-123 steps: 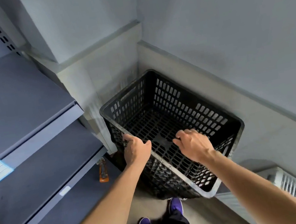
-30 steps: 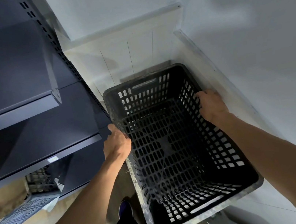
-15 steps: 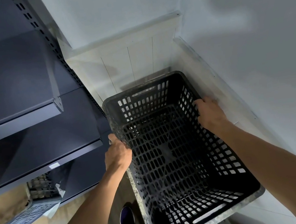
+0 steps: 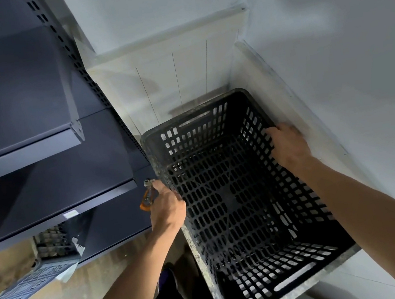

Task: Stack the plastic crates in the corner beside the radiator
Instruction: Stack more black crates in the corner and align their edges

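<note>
A black perforated plastic crate (image 4: 238, 207) with a worn grey rim sits in the room corner, open side up and empty. My left hand (image 4: 168, 208) grips its left rim and my right hand (image 4: 289, 147) grips its right rim close to the wall. The crate's far end nearly touches the white panelled corner wall (image 4: 180, 75). Whatever lies under the crate is hidden. The radiator is not clearly in view.
Dark metal shelves (image 4: 41, 172) stand close on the left. An orange-handled tool (image 4: 147, 197) lies on the lowest shelf beside my left hand. A blue-grey crate (image 4: 20, 291) lies on the floor at far left. My shoe (image 4: 167, 279) is just left of the crate.
The crate has sunk lower in the corner with both hands still on its side rims. The orange-handled tool has come into sight by my left hand.
</note>
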`<action>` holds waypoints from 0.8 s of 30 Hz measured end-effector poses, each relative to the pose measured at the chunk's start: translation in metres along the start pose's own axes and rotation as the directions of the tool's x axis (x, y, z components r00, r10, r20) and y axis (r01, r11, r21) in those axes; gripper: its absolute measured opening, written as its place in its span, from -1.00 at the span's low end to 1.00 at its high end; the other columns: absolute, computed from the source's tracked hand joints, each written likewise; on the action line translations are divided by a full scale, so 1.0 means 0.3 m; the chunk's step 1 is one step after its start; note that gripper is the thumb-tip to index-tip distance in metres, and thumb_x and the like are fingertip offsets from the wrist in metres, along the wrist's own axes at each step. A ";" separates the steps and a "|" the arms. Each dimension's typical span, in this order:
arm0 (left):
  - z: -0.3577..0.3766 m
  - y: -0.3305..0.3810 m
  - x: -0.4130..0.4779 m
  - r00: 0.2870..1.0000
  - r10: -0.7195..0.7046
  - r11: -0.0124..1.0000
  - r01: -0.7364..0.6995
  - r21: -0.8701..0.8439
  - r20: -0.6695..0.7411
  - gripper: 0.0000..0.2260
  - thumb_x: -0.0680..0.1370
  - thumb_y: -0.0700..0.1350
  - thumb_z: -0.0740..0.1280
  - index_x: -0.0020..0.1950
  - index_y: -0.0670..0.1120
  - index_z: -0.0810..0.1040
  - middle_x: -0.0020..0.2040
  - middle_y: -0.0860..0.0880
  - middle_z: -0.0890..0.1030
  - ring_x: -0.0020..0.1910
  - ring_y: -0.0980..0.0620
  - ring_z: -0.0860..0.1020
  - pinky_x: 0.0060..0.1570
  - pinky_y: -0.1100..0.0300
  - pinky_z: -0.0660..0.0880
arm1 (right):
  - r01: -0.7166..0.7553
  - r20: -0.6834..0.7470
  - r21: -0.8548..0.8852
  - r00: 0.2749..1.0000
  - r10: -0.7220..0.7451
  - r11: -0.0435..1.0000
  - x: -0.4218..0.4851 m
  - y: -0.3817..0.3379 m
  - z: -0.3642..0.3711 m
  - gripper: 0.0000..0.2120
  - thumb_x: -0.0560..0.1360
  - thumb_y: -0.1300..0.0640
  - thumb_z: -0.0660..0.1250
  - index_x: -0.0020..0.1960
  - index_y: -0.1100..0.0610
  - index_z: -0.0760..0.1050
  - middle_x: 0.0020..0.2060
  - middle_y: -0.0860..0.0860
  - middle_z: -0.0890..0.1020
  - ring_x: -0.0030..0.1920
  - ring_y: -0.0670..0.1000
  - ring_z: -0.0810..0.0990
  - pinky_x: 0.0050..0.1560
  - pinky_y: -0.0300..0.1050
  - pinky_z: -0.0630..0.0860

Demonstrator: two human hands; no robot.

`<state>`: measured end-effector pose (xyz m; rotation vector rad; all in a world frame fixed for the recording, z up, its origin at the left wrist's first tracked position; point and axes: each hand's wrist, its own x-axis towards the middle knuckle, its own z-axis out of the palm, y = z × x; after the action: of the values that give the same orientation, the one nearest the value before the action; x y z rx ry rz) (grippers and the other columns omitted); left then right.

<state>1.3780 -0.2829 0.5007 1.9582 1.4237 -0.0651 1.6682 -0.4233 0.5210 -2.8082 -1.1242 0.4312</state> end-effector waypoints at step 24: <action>-0.107 -0.003 0.108 1.000 -0.002 0.999 0.002 0.047 0.001 -0.79 0.66 -0.18 0.14 0.25 -0.12 0.16 -0.34 -0.12 0.53 -0.41 -0.08 0.53 -0.55 0.15 0.30 | -0.005 0.040 0.012 0.999 0.005 1.000 -0.006 -0.044 0.027 -0.56 0.51 0.31 0.28 0.39 0.18 0.41 0.25 0.18 0.46 0.21 0.23 0.45 0.14 0.12 0.55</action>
<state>1.3786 -0.2383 0.5106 1.9945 1.4348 -0.1015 1.6559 -0.4151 0.5162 -2.8048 -1.1187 0.4944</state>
